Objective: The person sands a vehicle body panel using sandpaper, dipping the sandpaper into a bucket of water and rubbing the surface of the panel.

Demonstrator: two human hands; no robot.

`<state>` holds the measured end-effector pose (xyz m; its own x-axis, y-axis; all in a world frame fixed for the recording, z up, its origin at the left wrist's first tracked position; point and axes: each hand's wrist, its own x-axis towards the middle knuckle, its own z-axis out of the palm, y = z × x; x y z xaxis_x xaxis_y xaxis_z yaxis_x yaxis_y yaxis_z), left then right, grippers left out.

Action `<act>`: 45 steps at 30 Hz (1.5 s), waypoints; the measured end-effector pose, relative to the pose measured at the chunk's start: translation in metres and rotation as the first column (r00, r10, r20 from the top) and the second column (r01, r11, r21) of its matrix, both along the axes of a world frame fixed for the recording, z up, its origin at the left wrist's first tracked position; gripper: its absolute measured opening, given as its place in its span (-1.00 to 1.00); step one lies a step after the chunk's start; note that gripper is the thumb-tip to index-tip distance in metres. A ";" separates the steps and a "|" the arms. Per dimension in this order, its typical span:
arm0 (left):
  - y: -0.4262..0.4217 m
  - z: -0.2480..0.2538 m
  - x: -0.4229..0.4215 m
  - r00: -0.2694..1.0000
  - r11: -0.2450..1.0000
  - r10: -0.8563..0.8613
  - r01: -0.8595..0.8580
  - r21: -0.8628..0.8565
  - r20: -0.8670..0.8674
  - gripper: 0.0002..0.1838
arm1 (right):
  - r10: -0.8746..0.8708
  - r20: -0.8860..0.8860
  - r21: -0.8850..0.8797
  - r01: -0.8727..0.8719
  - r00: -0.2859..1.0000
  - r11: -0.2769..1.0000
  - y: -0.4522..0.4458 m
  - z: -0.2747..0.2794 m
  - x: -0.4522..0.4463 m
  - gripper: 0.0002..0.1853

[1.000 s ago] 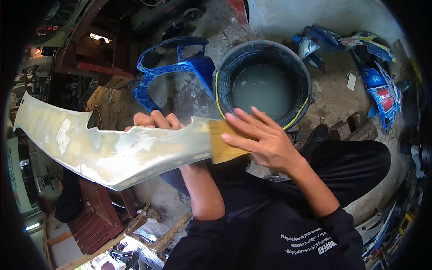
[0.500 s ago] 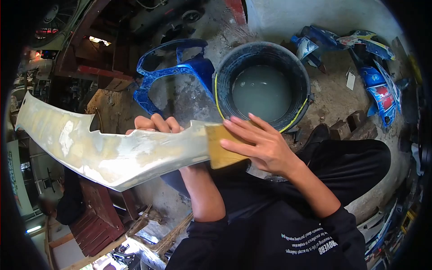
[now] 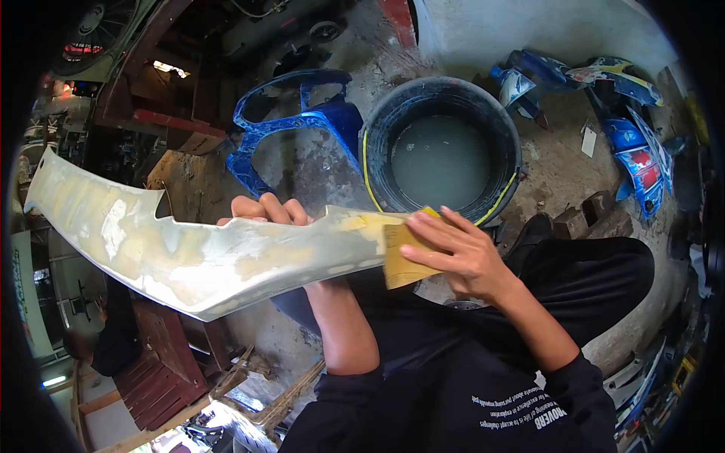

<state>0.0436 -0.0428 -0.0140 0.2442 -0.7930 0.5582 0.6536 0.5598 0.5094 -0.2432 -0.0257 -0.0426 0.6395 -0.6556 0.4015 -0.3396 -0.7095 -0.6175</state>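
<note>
A long curved panel (image 3: 196,253), patchy white, grey and pale yellow, stretches from the far left to the middle. My left hand (image 3: 270,210) grips it from behind, its bent fingers showing over the upper edge and its palm hidden. At the panel's right end, my right hand (image 3: 461,253) holds a yellow-brown sheet of sandpaper (image 3: 408,257) under its fingers, against the panel's surface. Just beyond that hand stands a black bucket (image 3: 381,113) with a yellow band, partly filled with cloudy grey water (image 3: 442,162).
A blue plastic frame (image 3: 332,121) lies on the floor left of the bucket. Blue body parts (image 3: 642,162) lie at the right, near wooden blocks (image 3: 581,215). At the lower left are a dark red slatted bench (image 3: 162,377) and a person (image 3: 117,340) in dark clothing.
My right hand and the sandpaper have moved right along the panel, uncovering more of its right end. My left hand keeps its hold. The view has shifted slightly.
</note>
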 end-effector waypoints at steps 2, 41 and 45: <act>0.002 0.001 0.000 0.999 1.000 -0.018 0.018 -0.005 -0.031 -0.70 | -0.021 -0.051 0.002 0.021 0.998 1.000 0.001 -0.011 -0.008 -0.31; 0.001 -0.007 0.013 0.993 0.999 0.014 -0.009 -0.039 0.114 -0.67 | -0.070 0.023 0.068 0.068 0.997 0.995 0.013 -0.013 -0.005 -0.34; 0.001 -0.006 0.006 0.997 0.998 0.070 -0.070 0.003 0.027 -0.66 | -0.042 0.136 0.026 0.038 0.990 0.999 -0.008 0.036 0.035 -0.32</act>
